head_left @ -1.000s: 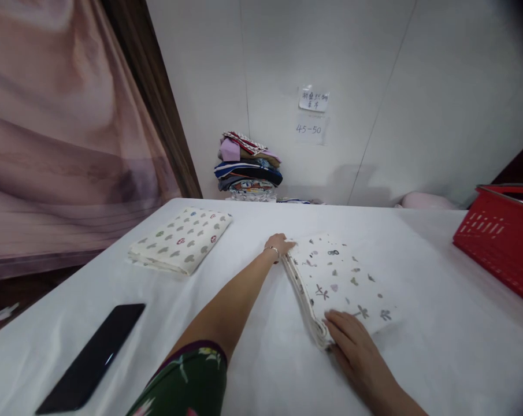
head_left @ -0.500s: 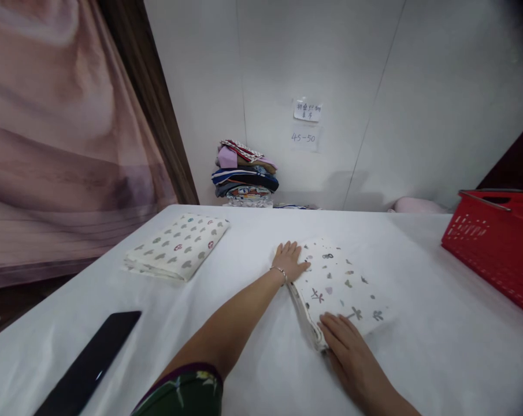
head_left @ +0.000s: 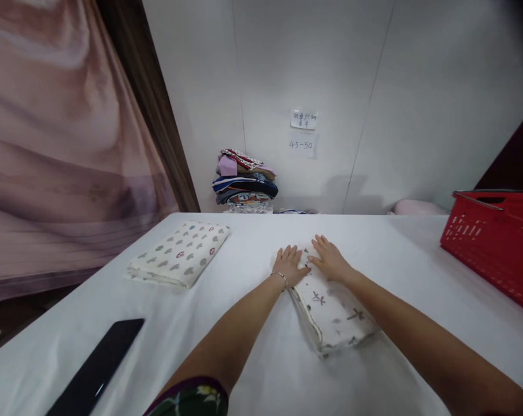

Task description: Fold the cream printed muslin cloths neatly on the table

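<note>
A folded white cloth [head_left: 330, 315] printed with small palm trees and other grey motifs lies in front of me. My left hand [head_left: 289, 266] rests flat on its far left corner, fingers spread, a bracelet round the wrist. Close beside it, my right hand [head_left: 330, 260] lies flat on the far part of the cloth, its fingers apart. The right forearm hides part of the cloth's right side. Layered folds show along the cloth's left and near edges.
A second folded cloth [head_left: 183, 254] with grey motifs lies left on the white-covered table [head_left: 252, 370]. A black phone-like slab [head_left: 99, 367] is nearer me. A red basket [head_left: 490, 242] stands at right. Stacked folded fabrics [head_left: 246, 179] sit by the back wall.
My right hand has moved from the near edge of the palm-tree cloth to its far end. My left hand stays at the far left corner. The view has shifted slightly.
</note>
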`<state>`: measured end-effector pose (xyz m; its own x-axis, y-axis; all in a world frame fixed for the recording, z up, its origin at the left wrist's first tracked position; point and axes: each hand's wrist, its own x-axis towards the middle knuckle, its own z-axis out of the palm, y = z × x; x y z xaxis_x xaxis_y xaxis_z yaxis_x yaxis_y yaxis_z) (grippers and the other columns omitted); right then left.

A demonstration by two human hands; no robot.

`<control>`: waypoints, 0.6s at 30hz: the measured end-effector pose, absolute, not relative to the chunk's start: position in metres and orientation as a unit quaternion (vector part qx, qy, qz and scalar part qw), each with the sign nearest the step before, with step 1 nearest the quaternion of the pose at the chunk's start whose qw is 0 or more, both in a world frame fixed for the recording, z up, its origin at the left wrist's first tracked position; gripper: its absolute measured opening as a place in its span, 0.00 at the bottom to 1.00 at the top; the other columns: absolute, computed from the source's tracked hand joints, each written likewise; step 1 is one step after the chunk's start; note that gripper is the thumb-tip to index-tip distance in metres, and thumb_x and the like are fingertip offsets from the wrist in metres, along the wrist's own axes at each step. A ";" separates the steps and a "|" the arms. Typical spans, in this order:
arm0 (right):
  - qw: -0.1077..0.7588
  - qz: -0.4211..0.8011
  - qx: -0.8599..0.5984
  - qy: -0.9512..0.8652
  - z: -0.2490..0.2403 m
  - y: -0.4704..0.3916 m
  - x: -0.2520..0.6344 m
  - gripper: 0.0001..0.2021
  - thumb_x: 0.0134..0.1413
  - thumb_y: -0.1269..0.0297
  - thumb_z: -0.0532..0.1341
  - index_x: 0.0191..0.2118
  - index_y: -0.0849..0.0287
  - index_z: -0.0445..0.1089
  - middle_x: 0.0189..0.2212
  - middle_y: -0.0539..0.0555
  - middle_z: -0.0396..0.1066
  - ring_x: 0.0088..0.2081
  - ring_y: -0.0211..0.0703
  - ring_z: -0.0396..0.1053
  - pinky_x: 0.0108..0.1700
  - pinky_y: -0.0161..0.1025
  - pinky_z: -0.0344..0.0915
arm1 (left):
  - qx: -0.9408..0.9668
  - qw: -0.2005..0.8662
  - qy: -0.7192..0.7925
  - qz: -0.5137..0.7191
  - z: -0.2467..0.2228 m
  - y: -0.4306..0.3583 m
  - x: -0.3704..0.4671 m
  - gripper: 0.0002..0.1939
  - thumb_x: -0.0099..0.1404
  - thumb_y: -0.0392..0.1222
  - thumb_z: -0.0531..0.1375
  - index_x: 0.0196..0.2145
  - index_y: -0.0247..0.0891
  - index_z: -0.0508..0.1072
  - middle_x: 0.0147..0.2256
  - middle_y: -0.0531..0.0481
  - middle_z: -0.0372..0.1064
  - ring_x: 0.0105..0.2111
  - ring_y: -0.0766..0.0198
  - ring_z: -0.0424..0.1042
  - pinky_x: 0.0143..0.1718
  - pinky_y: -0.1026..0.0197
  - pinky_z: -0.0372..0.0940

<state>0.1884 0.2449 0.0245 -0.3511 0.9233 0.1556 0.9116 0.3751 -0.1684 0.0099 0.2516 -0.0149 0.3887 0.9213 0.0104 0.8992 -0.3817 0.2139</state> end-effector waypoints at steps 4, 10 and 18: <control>0.048 0.060 -0.621 -0.780 -0.005 0.277 0.197 0.33 0.58 0.46 0.41 0.63 0.62 0.44 0.64 0.57 0.38 0.64 0.51 0.33 0.60 0.56 0.38 | 0.836 0.092 0.537 0.065 -0.018 0.253 0.008 0.40 0.59 0.67 0.37 0.62 0.41 0.46 0.64 0.51 0.32 0.63 0.57 0.30 0.61 0.49 0.29; 0.036 0.089 -0.624 -0.775 -0.008 0.280 0.204 0.33 0.58 0.45 0.39 0.63 0.61 0.42 0.64 0.56 0.35 0.64 0.50 0.33 0.59 0.55 0.40 | 0.835 0.094 0.537 0.072 -0.020 0.254 0.009 0.41 0.58 0.68 0.37 0.62 0.41 0.47 0.64 0.51 0.33 0.63 0.57 0.30 0.61 0.50 0.29; 0.012 0.027 -0.605 -0.796 0.005 0.219 0.238 0.31 0.57 0.43 0.39 0.62 0.52 0.47 0.65 0.56 0.35 0.64 0.53 0.33 0.58 0.59 0.40 | 0.832 0.110 0.540 0.071 -0.018 0.253 0.010 0.40 0.58 0.67 0.39 0.62 0.42 0.47 0.64 0.52 0.32 0.63 0.57 0.30 0.61 0.50 0.28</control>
